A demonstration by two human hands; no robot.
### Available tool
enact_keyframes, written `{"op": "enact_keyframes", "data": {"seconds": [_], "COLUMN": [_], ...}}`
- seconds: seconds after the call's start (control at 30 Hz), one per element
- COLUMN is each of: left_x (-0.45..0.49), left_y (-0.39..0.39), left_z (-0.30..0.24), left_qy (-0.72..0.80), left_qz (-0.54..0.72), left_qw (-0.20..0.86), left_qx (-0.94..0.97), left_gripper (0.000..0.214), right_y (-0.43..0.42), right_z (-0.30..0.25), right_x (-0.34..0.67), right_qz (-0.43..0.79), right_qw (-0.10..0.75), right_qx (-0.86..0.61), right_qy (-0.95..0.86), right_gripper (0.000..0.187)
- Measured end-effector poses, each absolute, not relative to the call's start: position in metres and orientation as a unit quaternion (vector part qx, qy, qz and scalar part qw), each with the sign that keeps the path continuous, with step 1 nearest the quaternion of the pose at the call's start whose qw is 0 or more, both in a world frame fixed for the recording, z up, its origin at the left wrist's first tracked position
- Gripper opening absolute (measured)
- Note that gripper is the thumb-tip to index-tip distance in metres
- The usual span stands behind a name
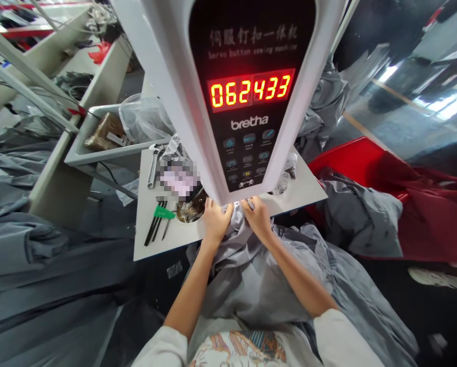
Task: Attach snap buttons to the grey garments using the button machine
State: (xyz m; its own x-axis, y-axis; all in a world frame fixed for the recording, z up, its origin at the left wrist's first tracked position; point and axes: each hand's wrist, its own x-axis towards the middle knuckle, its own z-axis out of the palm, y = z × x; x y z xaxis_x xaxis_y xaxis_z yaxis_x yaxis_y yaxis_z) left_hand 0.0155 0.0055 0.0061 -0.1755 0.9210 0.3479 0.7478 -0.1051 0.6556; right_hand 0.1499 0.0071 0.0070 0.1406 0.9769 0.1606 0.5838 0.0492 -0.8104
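A grey garment [251, 275] lies over my lap and runs up under the head of a white button sewing machine [247, 97], whose red display reads 062433. My left hand [215, 220] grips a fold of the grey cloth at the machine's base, fingers curled down onto it. My right hand [257, 216] pinches the same cloth just to the right, close to the needle area, which the machine head hides. A round dish of small metal buttons [188, 210] sits right beside my left hand.
On the white machine table [163, 244] lie black hex keys with a green tag [158, 220] and a wrench [152, 165]. A red bin [369, 163] holding grey garments stands to the right. Piles of grey cloth fill the left. A tray with a plastic bag [140, 120] sits behind.
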Motion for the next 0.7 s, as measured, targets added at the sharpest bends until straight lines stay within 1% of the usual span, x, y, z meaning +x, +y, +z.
{"op": "enact_keyframes", "data": {"seconds": [0.07, 0.13, 0.2, 0.37, 0.47, 0.53, 0.63, 0.7], "left_x": [0.013, 0.010, 0.009, 0.005, 0.004, 0.004, 0.005, 0.005], "left_y": [0.006, 0.007, 0.006, 0.004, 0.002, 0.002, 0.001, 0.001], "left_z": [0.003, 0.005, 0.008, 0.013, 0.009, 0.006, 0.003, 0.003], "left_qy": [0.620, 0.589, 0.570, 0.563, 0.551, 0.551, 0.557, 0.558], "left_qz": [0.406, 0.388, 0.362, 0.343, 0.340, 0.350, 0.358, 0.356], "left_qw": [0.125, 0.148, 0.161, 0.167, 0.164, 0.150, 0.144, 0.156], "left_qx": [0.659, 0.693, 0.719, 0.733, 0.745, 0.742, 0.735, 0.734], "left_gripper": [0.018, 0.018, 0.022, 0.029, 0.025, 0.026, 0.027, 0.027], "right_y": [0.006, 0.005, 0.005, 0.006, 0.005, 0.003, 0.001, 0.000], "right_z": [0.007, 0.008, 0.009, 0.011, 0.011, 0.010, 0.011, 0.014], "right_x": [0.151, 0.152, 0.155, 0.171, 0.181, 0.184, 0.187, 0.192], "right_qz": [0.240, 0.225, 0.206, 0.197, 0.207, 0.211, 0.224, 0.208], "right_qw": [0.381, 0.367, 0.359, 0.343, 0.331, 0.326, 0.329, 0.354], "right_qx": [-0.652, -0.656, -0.656, -0.645, -0.630, -0.622, -0.606, -0.592], "right_qy": [-0.611, -0.620, -0.631, -0.654, -0.671, -0.680, -0.689, -0.694], "right_gripper": [0.027, 0.026, 0.024, 0.020, 0.018, 0.017, 0.019, 0.020]}}
